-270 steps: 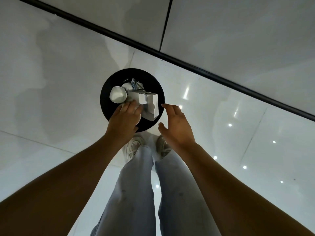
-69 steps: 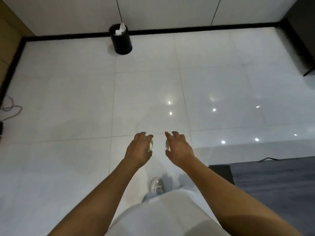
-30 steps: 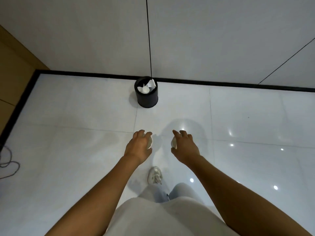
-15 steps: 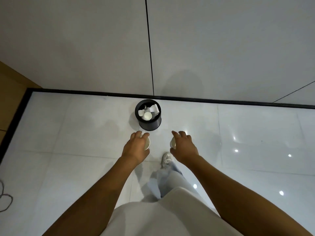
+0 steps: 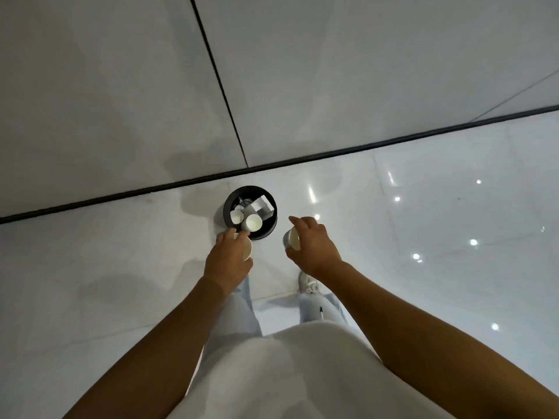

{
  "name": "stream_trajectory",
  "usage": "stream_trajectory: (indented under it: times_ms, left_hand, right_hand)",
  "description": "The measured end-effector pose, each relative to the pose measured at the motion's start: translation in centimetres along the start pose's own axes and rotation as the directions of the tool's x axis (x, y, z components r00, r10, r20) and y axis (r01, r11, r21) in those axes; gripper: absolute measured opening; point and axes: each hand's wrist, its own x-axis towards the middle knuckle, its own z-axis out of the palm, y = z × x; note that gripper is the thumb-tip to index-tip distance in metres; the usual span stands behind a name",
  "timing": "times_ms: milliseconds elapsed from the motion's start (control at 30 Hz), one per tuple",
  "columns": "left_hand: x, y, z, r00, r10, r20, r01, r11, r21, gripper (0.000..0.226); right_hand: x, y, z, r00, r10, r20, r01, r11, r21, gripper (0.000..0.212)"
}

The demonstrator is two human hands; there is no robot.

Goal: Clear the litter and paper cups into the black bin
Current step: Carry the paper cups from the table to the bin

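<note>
Head view: black bin (image 5: 230, 207) stands on the floor by the wall, already holding paper cups and crumpled litter. My left hand (image 5: 229, 259) is curled round one cup (image 5: 247, 248), right at the bin's near rim. My right hand (image 5: 311, 244) grips another cup (image 5: 291, 239), just beside the bin. Both cups not yet dropped; I judge these near the last.

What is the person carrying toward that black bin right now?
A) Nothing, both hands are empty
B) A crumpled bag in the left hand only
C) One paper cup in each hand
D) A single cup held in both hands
C: the left hand grips one paper cup and the right hand grips another cup, both close to the black bin, which already holds cups and paper.
</note>
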Motion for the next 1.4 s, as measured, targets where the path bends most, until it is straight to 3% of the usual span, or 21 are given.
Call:
stream_trajectory:
  times_ms: [167,400,633,900,1100,1400]
  left_hand:
    - [6.6,-3.4,-2.1,0.985,0.149,0.091,-0.155,0.986,0.065,0.061]
    - [14.3,-7.6,-1.5,0.966,0.234,0.115,-0.247,0.961,0.125,0.059]
    - [22.3,-10.8,5.9,0.944,0.295,0.146,-0.314,0.942,0.123,0.061]
    - [29.5,-14.9,13.1,0.925,0.351,0.146,-0.365,0.927,0.082,0.060]
    - [32.6,-17.1,15.9,0.924,0.370,0.100,-0.378,0.923,0.074,0.062]
    - [33.7,-17.5,16.7,0.917,0.375,0.134,-0.385,0.921,0.063,0.061]
  right_hand:
    - [4.4,-1.6,3.5,0.979,0.192,-0.065,-0.181,0.973,0.146,0.069]
    - [10.9,-2.2,9.0,0.955,0.294,-0.047,-0.270,0.920,0.284,0.066]
    - [20.2,1.9,16.6,0.955,0.291,-0.061,-0.261,0.918,0.297,0.060]
    - [28.9,5.7,26.1,0.954,0.298,-0.025,-0.278,0.915,0.291,0.067]
    - [32.7,7.3,30.7,0.961,0.276,-0.016,-0.262,0.928,0.265,0.069]
    - [34.1,7.7,32.9,0.973,0.224,0.059,-0.232,0.943,0.238,0.088]
